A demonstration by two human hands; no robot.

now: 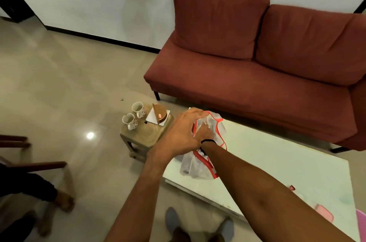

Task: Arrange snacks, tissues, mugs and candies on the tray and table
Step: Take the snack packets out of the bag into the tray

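clear plastic bag [200, 164] with red-orange trim stands on the pale table [277, 162], both hands at its mouth. left hand [181, 134] lies over the top of the bag, fingers curled down onto the near rim and gripping the plastic. right hand [206, 131] is pushed down into the opening just beyond the left palm, wrist with a black band [208, 141] at the rim; its fingers are buried in the plastic, so i cannot tell whether they hold anything or are apart

judged step: unpacking, early. contents of the bag are not readable through the film; likely the snacks or candies, but unconfirmed. no tray identifiable in view

relative to the hands: bag body hangs directly below both wrists, toward the person. two floral mugs [133, 115] stand upright, side by side, on a small wooden stool [144, 138] off to the left of the left hand and a little beyond it, well apart from the bag. just right of the mugs, still left of the knuckles, a brown semicircular item on white paper [158, 116], identity unclear. pink things [324, 212] lie on the near right of the table, far from both hands, blurred

next move calls for: left hand keeping the mouth spread and the bag steady while the right closes on one item and lifts it straight up clear of the rim; thin film may cling and drag along
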